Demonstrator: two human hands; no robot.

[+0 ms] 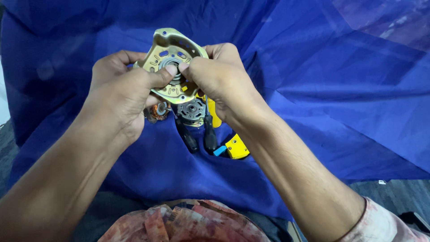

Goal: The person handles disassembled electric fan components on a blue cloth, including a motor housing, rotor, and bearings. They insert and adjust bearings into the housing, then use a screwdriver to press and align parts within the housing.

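Two bare hands hold one brass-coloured metal end plate (172,67) up between them, just above the middle of the view. The left hand (120,92) wraps its fingers (112,60) closed around the plate's 9 o'clock edge, and its thumb presses flat on the round bearing hub at the plate's centre. The right hand (219,78) grips the 3 o'clock edge, fingers curled shut behind the rim, thumb tip meeting the left thumb on the hub.

Below the plate, at about 6 o'clock from it, small parts lie on a blue cloth (340,103): a copper-wound armature (156,111) on the left, a grey round motor part (191,109) beside it, two black screwdriver handles (198,134) side by side, then a yellow plastic piece (236,147) with a small blue tab. The cloth is creased and covers nearly the whole surface; dark floor shows at the lower right corner. A red-patterned garment (179,222) sits at 6 o'clock.

The plate's flat face is turned toward the camera, tilted back slightly, its longer axis running from 11 o'clock to 5 o'clock.
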